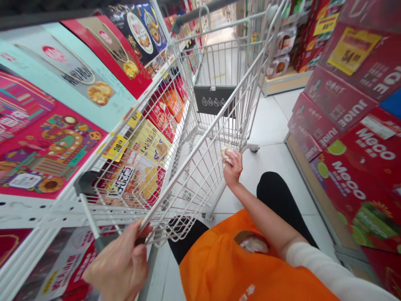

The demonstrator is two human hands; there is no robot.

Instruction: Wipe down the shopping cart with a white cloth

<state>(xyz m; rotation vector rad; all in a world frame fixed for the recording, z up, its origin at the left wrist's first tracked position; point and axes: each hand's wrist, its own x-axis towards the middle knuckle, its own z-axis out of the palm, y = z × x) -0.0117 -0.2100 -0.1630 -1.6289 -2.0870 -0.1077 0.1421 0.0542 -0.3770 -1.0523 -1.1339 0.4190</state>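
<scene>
A metal shopping cart (219,113) stands in front of me, its wire basket bare of goods. At the basket's near corner, my left hand (122,261) is wrapped over the top rail. My right hand (233,169) is closed around a crumpled whitish cloth (228,154) beside the cart's right wire side; whether the cloth touches the wires I cannot tell. A dark sign plate (215,100) hangs on the inner wire panel of the cart. I wear an orange apron (216,259) with a pocket opening that shows something pale inside.
Shelves with boxed snacks (90,79) and yellow price tags (115,147) run close along the cart's left. Stacked red drink cartons (354,167) stand on a low wooden platform to the right. White floor tiles (275,121) lie between them, and jars (278,65) sit farther back.
</scene>
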